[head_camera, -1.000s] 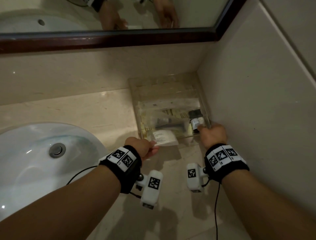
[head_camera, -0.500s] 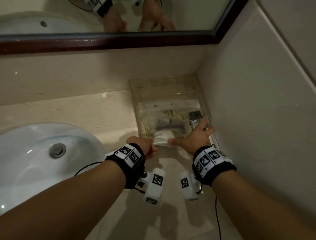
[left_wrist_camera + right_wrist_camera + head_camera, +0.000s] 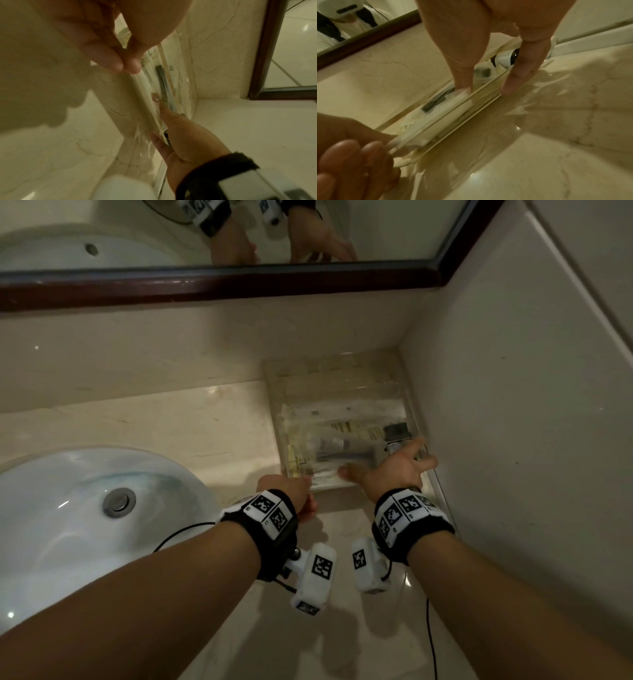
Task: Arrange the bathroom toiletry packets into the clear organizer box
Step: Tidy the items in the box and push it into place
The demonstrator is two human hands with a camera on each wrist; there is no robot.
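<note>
Surface (image 3: 191,426): polished beige marble, veined, glossy. Backsplash (image 3: 171,350) same stone, satin sheen. Organizer box (image 3: 274,405): clear rigid plastic, smooth, glare on the walls. Toiletry packets (image 3: 329,470) inside: thin crinkly white wrap, paper or film, can't tell which. Small bottle (image 3: 397,433): dark matt cap. Sink (image 3: 51,508): white glazed ceramic, shiny; drain (image 3: 119,501) bright metal. Mirror frame (image 3: 239,285): dark lacquered wood. Wrist bands (image 3: 274,525): black matt fabric with white plastic tags.
</note>
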